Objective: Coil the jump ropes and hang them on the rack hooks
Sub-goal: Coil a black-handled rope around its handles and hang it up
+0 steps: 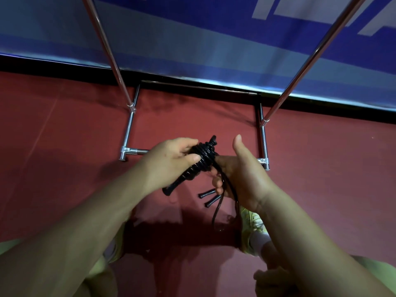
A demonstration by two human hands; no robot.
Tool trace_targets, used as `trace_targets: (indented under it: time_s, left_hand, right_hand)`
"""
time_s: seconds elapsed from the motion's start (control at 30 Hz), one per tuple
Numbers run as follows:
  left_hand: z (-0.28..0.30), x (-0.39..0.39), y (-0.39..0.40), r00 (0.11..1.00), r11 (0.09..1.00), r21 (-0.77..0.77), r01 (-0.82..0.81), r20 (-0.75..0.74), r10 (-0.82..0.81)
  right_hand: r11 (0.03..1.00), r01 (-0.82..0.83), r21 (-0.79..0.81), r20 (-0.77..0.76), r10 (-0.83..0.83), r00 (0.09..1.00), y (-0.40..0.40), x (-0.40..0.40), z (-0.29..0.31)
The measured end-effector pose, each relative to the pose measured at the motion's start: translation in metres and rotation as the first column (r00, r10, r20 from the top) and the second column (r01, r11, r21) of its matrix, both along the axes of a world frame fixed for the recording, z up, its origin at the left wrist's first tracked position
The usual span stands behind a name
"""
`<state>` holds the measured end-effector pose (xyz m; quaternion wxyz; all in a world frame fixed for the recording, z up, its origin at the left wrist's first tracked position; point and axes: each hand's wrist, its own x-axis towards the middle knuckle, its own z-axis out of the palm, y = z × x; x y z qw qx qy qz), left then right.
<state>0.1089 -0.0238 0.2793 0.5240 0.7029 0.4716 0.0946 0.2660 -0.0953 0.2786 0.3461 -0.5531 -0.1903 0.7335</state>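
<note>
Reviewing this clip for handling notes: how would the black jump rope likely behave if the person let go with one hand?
The loose cord hangs in a limp loop below the right hand, so it is probably floppy. The wound bundle gripped by the left hand looks tight but might unwind. The cord looks glossy, perhaps slippery.

Our forearms (pixel 90 213) are bare, with no sleeves, watch or rings on either hand (pixel 169 161). We wear pale yellow-green trousers (pixel 100 266) and a matching shoe (pixel 252 221) over a white sock (pixel 259 240).

I stood in a sports hall; red court flooring (pixel 64 129), a blue printed banner (pixel 214 39), a chrome rack (pixel 130 125) indicated it.
</note>
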Motion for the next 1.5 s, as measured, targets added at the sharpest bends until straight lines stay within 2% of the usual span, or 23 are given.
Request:
trace_targets:
  time_s: [0.1, 0.2, 0.33, 0.4, 0.5, 0.63, 0.73, 0.87, 1.1, 1.23, 1.37, 1.43, 1.5]
  left_hand:
    - [0.000, -0.002, 0.007, 0.991, 0.992, -0.108, -0.063, 0.111, 0.075]
    - [0.005, -0.005, 0.011, 0.983, 0.980, -0.168, -0.109, 0.128, 0.132]
    - [0.006, -0.006, 0.008, 0.990, 0.921, -0.389, -0.032, 0.114, 0.083]
    - [0.009, -0.007, 0.007, 0.991, 0.899, -0.439, -0.014, 0.113, 0.070]
    - [0.009, -0.009, 0.009, 0.996, 0.910, -0.415, 0.011, 0.084, 0.026]
    - [0.005, -0.008, 0.009, 0.995, 0.927, -0.376, 0.003, 0.092, 0.034]
    - [0.003, -0.007, 0.008, 0.986, 0.924, -0.381, -0.019, 0.143, 0.079]
    - [-0.001, -0.006, 0.008, 0.983, 0.923, -0.384, -0.011, 0.164, 0.079]
    - [-0.009, -0.001, 0.003, 0.979, 0.916, -0.402, 0.003, 0.187, 0.079]
    - [-0.009, -0.003, 0.007, 0.978, 0.920, -0.389, -0.050, 0.167, 0.124]
    - [-0.010, 0.002, 0.001, 0.994, 0.958, -0.279, -0.064, 0.070, 0.087]
    - [-0.011, 0.003, 0.001, 0.996, 0.968, -0.238, -0.075, 0.026, 0.084]
    - [-0.011, 0.001, 0.003, 0.997, 0.973, -0.222, -0.070, 0.005, 0.073]
  right_hand:
    - [0.999, -0.024, 0.033, 0.001, 0.023, 1.000, 0.000, -0.001, 0.001]
    - [0.996, -0.041, 0.074, 0.020, 0.040, 0.999, -0.002, -0.003, 0.001]
    - [0.982, -0.071, 0.176, 0.101, 0.054, 0.993, -0.003, -0.004, -0.001]
    - [0.979, -0.098, 0.179, 0.145, 0.072, 0.987, -0.003, -0.003, -0.001]
    - [0.982, -0.120, 0.143, 0.138, 0.100, 0.985, -0.003, -0.005, -0.003]
    - [0.997, -0.057, 0.059, 0.092, 0.051, 0.994, -0.001, 0.000, -0.002]
    - [0.996, -0.081, 0.022, 0.189, 0.075, 0.979, -0.001, 0.006, 0.003]
    - [0.984, -0.163, 0.075, 0.356, 0.126, 0.926, -0.002, 0.014, 0.004]
    - [0.934, -0.357, 0.030, 0.435, 0.309, 0.845, -0.005, 0.026, 0.009]
    - [0.938, -0.325, 0.119, 0.506, 0.224, 0.833, -0.005, 0.025, 0.007]
    - [0.945, -0.312, 0.100, 0.605, 0.191, 0.773, -0.004, 0.012, 0.005]
    - [0.958, -0.265, 0.110, 0.661, 0.129, 0.739, -0.004, 0.003, 0.000]
    - [0.972, -0.178, 0.153, 0.669, 0.031, 0.743, -0.005, -0.006, -0.009]
